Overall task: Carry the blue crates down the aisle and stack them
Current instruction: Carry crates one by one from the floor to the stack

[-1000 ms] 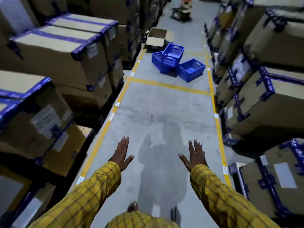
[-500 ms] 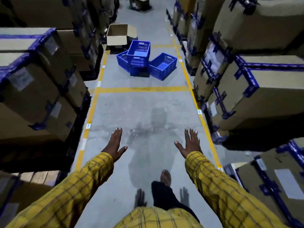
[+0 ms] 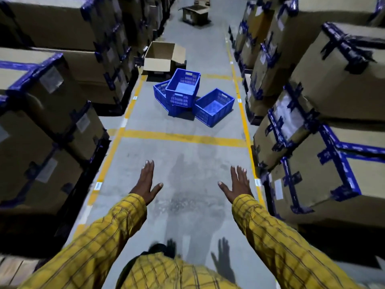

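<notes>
Three blue plastic crates sit on the grey aisle floor ahead. The top crate rests tilted on a lower crate that it partly hides. A third crate stands on the floor touching them at the right. My left hand and my right hand are stretched out in front of me, palms down, fingers apart, holding nothing. Both hands are well short of the crates, with a yellow floor line between them and the crates.
Tall stacks of taped cardboard boxes wall the aisle on both sides. An open cardboard box sits just behind the crates at the left. Another open box stands farther down the aisle. Yellow lines edge the lane.
I have walked forward down the aisle; the crates appear larger and nearer. Both hands stay outstretched and holding nothing.
</notes>
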Demonstrator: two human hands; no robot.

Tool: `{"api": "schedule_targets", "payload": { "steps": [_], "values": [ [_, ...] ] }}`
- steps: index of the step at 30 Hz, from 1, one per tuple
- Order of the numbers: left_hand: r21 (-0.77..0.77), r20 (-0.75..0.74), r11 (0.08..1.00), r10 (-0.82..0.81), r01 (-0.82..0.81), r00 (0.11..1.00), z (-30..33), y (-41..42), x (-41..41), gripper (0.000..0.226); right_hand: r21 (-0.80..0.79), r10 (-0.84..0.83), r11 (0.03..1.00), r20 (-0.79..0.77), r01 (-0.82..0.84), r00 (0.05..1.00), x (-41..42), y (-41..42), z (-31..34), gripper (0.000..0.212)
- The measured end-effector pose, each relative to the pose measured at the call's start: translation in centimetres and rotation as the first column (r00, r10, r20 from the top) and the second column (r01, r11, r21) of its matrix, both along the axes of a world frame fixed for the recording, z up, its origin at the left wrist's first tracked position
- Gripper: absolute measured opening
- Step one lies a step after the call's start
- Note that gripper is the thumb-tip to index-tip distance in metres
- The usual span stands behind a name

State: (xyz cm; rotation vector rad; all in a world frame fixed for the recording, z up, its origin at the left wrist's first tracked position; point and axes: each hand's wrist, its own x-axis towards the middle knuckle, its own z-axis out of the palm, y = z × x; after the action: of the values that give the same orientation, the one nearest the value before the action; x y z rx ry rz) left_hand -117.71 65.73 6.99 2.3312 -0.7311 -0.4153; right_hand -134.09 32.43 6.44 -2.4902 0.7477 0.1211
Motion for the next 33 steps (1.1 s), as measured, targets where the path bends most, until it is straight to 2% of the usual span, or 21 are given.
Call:
{"api": "schedule_targets", "payload": {
  "steps": [4, 8, 12, 15, 20, 26, 33],
  "values": [
    [0.012, -0.04, 1.0, 0.012, -0.011, 0.999, -2.0, -3.4, 8.0, 0.087, 0.001, -0.003, 1.0, 0.014, 0.003, 1.0, 8.6, -4.1, -0.8, 0.092],
    [-0.006, -0.048, 1.0, 0.015, -0.016, 0.999, -3.1, -7.6, 18.0, 0.088, -0.004, -0.011, 1.0, 0.053, 0.011, 0.999, 18.2, -8.0, -1.8, 0.116],
    [-0.011, -0.069, 1.0, -0.008, 0.007, 0.998, -3.1, -12.1, 28.1, 0.089, -0.001, -0.028, 1.0, 0.023, 0.028, 0.999, 27.6, -10.7, -1.6, 0.093],
    [0.004, -0.033, 0.993, -0.12, 0.121, 0.992, -2.2, -15.8, 35.7, 0.088, 0.006, -0.065, 0.998, 0.038, 0.065, 0.997, 34.9, -13.4, -0.8, 0.091],
    [0.023, 0.017, 0.98, -0.198, 0.198, 0.98, -0.4, -21.6, 45.3, 0.087, 0.046, -0.135, 0.99, 0.078, 0.132, 0.988, 42.5, -16.8, -1.2, 0.09],
    [0.042, -0.009, 0.983, -0.18, 0.18, 0.984, -1.4, -28.1, 54.3, 0.088, 0.033, -0.146, 0.989, 0.017, 0.145, 0.989, 50.3, -23.3, -2.7, 0.089],
    [0.032, -0.047, 0.998, -0.06, 0.061, 0.997, -3.3, -39.2, 65.1, 0.086, 0.044, -0.062, 0.997, 0.008, 0.062, 0.998, 65.3, -36.6, -3.8, 0.09]
  ]
}}
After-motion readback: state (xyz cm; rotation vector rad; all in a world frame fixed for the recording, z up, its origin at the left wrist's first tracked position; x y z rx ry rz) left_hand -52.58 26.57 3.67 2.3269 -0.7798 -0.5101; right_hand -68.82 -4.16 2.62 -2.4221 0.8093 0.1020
